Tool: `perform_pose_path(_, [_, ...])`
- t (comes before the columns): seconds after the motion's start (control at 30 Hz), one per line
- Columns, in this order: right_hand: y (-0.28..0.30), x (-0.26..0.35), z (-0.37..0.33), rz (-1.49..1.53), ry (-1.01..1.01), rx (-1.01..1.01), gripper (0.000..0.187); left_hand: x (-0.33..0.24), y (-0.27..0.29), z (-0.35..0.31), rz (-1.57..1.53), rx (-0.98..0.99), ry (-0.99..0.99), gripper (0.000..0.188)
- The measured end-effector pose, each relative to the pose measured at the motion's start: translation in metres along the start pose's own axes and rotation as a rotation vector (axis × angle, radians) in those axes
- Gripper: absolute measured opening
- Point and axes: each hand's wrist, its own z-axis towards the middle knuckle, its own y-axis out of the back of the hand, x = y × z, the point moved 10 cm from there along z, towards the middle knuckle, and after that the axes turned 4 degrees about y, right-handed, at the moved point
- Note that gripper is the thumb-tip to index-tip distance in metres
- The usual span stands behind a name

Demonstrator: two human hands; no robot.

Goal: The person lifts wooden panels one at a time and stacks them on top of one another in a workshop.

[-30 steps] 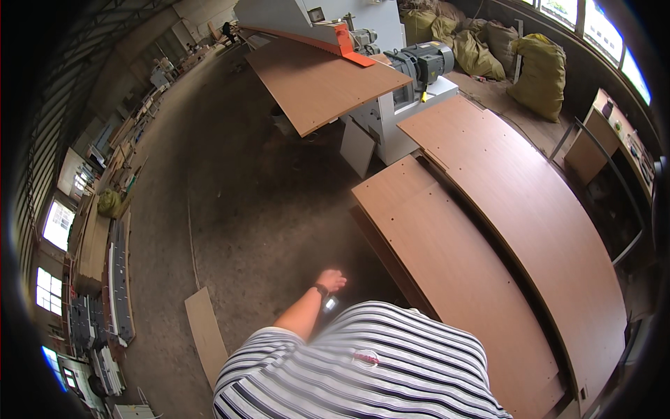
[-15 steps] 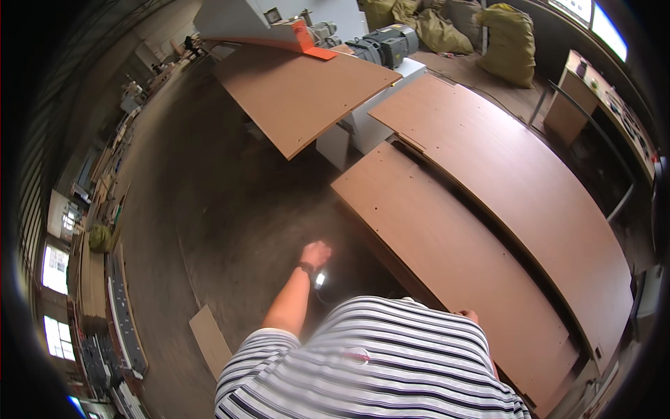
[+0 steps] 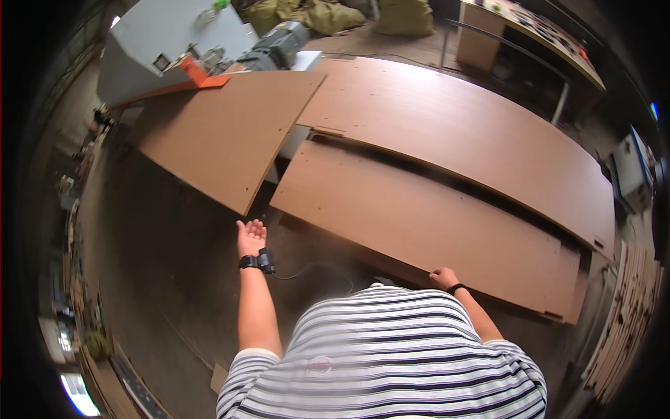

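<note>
My left hand (image 3: pixel 252 237) reaches forward, palm turned up and fingers spread, with nothing in it. Just beyond its fingertips is the near corner of a brown wooden panel (image 3: pixel 223 140) that juts out from a machine. My right hand (image 3: pixel 443 278) is closed, its fingers curled at the near edge of a long brown drilled board (image 3: pixel 391 209). Whether those fingers pinch anything is hidden. Behind that board lies a second, longer board (image 3: pixel 453 146), with a dark gap between the two. A black strap with a small device (image 3: pixel 264 261) is on my left wrist, trailing a cable.
A grey machine (image 3: pixel 153 42) with a motor (image 3: pixel 279 45) and an orange guard (image 3: pixel 202 75) stands at the far left. A metal rail (image 3: pixel 513 42) and a workbench (image 3: pixel 537 31) are behind the boards. Stacked strips (image 3: pixel 624 321) lie at the right, sacks (image 3: pixel 401 15) at the back.
My view has swung right, so boards and machine sit further left. My left hand has gone from closed to open, close to the panel's corner. My right hand shows more fully at the board edge.
</note>
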Motion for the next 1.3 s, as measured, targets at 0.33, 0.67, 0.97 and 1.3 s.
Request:
perform_pose_path(0.33, [0.007,0.133,0.007,0.137,0.194,0.054,0.028,0.016,-0.037,-0.002,0.047,-0.035,0.076,0.026])
perform_pose_path(0.67, [-0.025,0.304,0.018,0.823,0.255,0.375,0.028,0.037,-0.082,-0.035,0.076,0.268,0.169,0.026])
perform_pose_path(0.97, [-0.036,0.376,0.011,1.430,0.191,0.431,0.027,0.030,-0.080,-0.040,0.040,0.251,0.205,0.030])
perform_pose_path(1.3, [0.013,0.300,-0.026,1.198,0.017,0.161,0.024,0.038,-0.088,-0.054,0.046,0.238,0.218,0.030])
